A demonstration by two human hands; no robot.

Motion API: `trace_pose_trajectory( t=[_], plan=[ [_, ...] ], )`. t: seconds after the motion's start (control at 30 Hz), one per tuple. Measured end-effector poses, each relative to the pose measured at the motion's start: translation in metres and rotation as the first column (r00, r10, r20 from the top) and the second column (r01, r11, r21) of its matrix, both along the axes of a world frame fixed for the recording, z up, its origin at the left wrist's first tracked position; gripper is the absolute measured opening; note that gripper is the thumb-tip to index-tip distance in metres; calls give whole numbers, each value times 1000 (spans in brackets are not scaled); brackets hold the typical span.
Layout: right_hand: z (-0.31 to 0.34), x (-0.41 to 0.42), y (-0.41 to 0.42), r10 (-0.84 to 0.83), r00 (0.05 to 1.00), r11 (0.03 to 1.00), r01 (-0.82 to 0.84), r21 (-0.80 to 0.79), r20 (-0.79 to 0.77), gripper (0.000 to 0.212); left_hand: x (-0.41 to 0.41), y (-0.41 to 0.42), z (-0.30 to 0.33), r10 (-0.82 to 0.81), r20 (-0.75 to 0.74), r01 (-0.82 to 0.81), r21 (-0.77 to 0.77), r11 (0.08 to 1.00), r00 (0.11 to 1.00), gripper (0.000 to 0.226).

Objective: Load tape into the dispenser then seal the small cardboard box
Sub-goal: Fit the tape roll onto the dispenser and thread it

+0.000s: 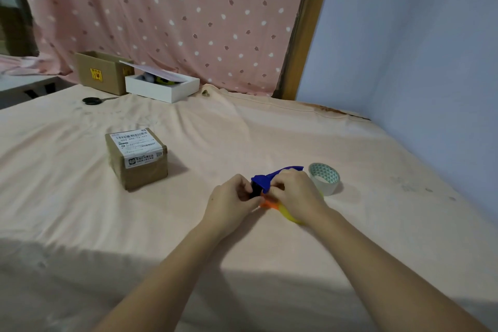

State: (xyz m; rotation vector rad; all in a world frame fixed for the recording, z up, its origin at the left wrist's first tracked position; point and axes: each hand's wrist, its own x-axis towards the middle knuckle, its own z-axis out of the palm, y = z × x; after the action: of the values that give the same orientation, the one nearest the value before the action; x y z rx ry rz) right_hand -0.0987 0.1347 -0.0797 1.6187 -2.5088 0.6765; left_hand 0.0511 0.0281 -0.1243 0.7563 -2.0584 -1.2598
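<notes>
A bed (80, 197) covered in a pale peach sheet carries everything here. Toward its far left corner lie black scissors (93, 101), their handles showing dark against the sheet. Just behind them, at the far edge against a pink dotted curtain (167, 13), stands an open carton (101, 71) with a yellow sticker on its side. Touching it on the right is a white tray (161, 87) with a sheet of paper propped over it; what lies inside is too hidden to tell.

Nearer, left of the bed's middle, sits the box (137, 159), closed, upright, with a white shipping label across its top and down the front face. It stands well apart from both hands.

Right of the bed's middle, the two hands meet over the dispenser (265, 179), a blue plastic piece with a black part at its near end and orange and yellow parts beneath. The left hand (233, 198) has its fingers curled in, pinching at the black end of the dispenser. The right hand (295, 191) grips the dispenser from the other side, fingers wrapped over the blue body, with the yellow part running out under the wrist. The dispenser rests low, on or just above the sheet; which one cannot be told.

Just beside the right hand, on its far right side, the tape (324, 178) stands tilted on the sheet, a clear roll with a green triangle pattern inside its core. A light blue wall (417, 48) runs along the bed's right edge.
</notes>
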Motion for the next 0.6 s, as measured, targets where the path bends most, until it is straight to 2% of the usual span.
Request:
trace_pose_trajectory(
  t=[0.07, 0.2, 0.33, 0.5, 0.6],
  plan=[
    [0, 0, 1, 9, 1000, 1000, -9, 1, -10, 16, -4, 1, 1, 30, 4, -30, -4, 1000, 1000, 25],
    [-2, -1, 1, 10, 1000, 1000, -10, -6, -24, 15, -6, 5, 1, 84, 33, -80, -116, 990, 996, 22],
    [0, 0, 1, 28, 999, 1000, -28, -13, -30, 11, -9, 5, 4, 116, 36, -112, -105, 988, 993, 34],
    [-2, -4, 1, 15, 1000, 1000, -15, 7, -12, 14, -12, 5, 4, 109, 52, -99, -157, 983, 993, 37],
    [7, -7, 1, 76, 997, 996, -77, 52, 31, 15, -12, 4, 0, 82, 47, -73, -178, 981, 995, 36]
  ],
)
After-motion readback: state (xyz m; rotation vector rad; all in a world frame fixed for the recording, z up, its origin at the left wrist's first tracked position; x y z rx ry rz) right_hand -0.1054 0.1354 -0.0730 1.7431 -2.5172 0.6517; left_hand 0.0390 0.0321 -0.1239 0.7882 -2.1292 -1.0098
